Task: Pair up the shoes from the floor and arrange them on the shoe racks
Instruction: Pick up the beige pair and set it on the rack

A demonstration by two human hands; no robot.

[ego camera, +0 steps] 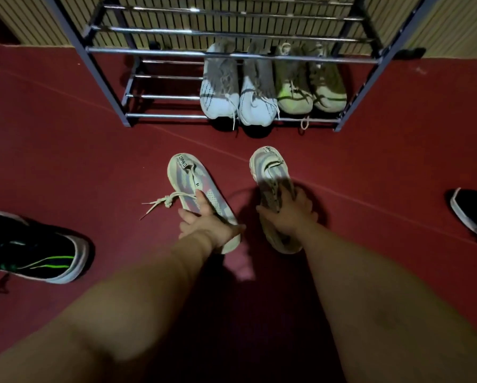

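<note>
Two matching grey-and-pink knit sneakers lie on the red floor in front of the rack. My left hand (pixel 206 222) grips the left sneaker (pixel 193 183) near its toe end, thumb across the far side. My right hand (pixel 287 214) grips the right sneaker (pixel 270 172) across its middle. A loose lace knot trails left of the left sneaker. On the metal shoe rack's (pixel 160 116) bottom shelf stand a white pair (pixel 237 92) and a yellow-green pair (pixel 312 87), side by side at the right.
A black sneaker with green stripes (pixel 35 252) lies on the floor at the far left. Its likely mate (pixel 472 214) lies at the right edge. The rack's left half and its upper bars (pixel 176 31) hold no shoes in view. A slatted wall is behind.
</note>
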